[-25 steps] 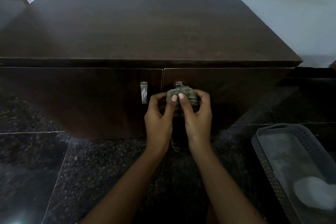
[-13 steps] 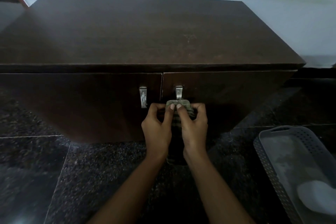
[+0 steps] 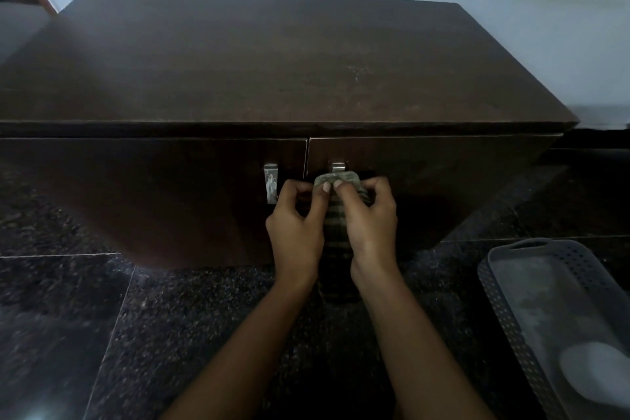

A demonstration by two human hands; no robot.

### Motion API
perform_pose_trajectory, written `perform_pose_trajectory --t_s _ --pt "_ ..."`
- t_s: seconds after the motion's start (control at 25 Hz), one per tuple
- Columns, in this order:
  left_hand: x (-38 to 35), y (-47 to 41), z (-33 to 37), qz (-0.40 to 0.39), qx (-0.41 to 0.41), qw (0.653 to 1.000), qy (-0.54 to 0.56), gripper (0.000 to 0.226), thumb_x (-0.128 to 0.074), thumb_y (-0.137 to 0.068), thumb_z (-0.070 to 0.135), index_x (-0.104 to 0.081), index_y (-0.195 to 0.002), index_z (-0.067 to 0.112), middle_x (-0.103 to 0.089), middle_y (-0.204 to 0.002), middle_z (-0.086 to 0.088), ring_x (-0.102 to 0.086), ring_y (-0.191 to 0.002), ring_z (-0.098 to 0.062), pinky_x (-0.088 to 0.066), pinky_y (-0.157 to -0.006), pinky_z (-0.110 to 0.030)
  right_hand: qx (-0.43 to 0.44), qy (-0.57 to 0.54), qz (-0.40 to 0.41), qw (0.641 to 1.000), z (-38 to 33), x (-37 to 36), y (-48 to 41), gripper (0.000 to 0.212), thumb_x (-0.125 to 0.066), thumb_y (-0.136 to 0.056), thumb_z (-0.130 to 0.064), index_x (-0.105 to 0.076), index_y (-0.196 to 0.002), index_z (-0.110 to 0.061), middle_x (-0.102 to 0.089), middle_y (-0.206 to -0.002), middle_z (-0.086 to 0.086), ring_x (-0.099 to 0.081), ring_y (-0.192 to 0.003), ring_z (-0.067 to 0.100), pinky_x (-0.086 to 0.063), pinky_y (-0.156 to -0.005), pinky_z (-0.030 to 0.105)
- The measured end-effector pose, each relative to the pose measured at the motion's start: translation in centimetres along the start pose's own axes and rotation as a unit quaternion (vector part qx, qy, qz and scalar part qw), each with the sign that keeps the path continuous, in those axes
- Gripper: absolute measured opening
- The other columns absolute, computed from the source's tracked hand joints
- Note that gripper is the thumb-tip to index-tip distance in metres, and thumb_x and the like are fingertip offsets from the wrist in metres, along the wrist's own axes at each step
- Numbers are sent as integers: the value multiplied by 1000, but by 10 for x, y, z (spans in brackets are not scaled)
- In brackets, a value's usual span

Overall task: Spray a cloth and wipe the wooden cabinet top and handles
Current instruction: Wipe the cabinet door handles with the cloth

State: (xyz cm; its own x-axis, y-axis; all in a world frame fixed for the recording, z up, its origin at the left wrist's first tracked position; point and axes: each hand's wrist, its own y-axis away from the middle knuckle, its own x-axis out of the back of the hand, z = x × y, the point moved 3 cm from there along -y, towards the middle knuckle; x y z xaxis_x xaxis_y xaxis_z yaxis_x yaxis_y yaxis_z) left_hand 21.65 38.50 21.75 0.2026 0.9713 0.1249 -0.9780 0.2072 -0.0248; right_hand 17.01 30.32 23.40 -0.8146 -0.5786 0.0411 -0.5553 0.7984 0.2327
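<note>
Cloth (image 3: 335,180), a greenish folded wad, sits bunched over the right door's metal handle (image 3: 339,166), hiding all but the handle's top end. Both hands clamp on it from below: the left hand (image 3: 296,222) pinches the cloth's left side with thumb and forefinger, the right hand (image 3: 370,215) pinches its right side, and the two thumbnails nearly touch at the middle. Held like this, the cloth wraps the narrow bar on both faces at once, so one stroke along it would probably clean front and sides together. A darker tail of the cloth hangs down between the wrists.

Just left of the hands, the left door's handle (image 3: 271,182) is bare and apart from the cloth, with the left knuckles close beside its lower end. Whether it is already wiped cannot be told. Above, the dark wooden cabinet top (image 3: 272,72) carries nothing. On the dark stone floor (image 3: 170,334) at the right stands a perforated grey basket (image 3: 504,310) with a pale rounded object inside; no spray bottle is in view.
</note>
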Motion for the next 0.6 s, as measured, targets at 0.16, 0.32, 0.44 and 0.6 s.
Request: perform_pose_trajectory --t_s 0.16,0.32,0.44,0.6 --pt "0 13 -12 -3 13 1000 5 12 -60 -87 26 -61 -87 15 -63 -78 11 -60 -70 12 -45 -57 -2 -27 13 13 999 17 4 9 13 -62 -84 -21 -52 -86 -13 -58 -77 -3 -53 -63 7 -44 -55 24" --pt "1 3 7 8 -11 999 32 13 -60 -87 26 -62 -89 13 -63 -77 12 -60 -70 9 -46 -58 -4 31 26 17 999 -6 2 2 15 -64 -83 -23 -52 -84 -13 -58 -71 -7 -53 -59 3 -45 -54 21" --pt "0 -6 14 12 -16 1000 16 18 -60 -88 27 -62 -88 10 -62 -74 8 -57 -64 6 -44 -54 -8 24 53 3 998 -19 0 -4 16 -64 -82 -23 -52 -83 -13 -58 -69 -3 -52 -55 7 -44 -50 24" --pt "-3 7 1 18 15 1000 11 16 -59 -89 25 -60 -84 10 -61 -72 9 -56 -60 11 -43 -52 -5 -24 45 9 999 -2 3 4 15 -63 -82 -22 -50 -82 -14 -58 -73 1 -51 -56 10 -43 -50 25"
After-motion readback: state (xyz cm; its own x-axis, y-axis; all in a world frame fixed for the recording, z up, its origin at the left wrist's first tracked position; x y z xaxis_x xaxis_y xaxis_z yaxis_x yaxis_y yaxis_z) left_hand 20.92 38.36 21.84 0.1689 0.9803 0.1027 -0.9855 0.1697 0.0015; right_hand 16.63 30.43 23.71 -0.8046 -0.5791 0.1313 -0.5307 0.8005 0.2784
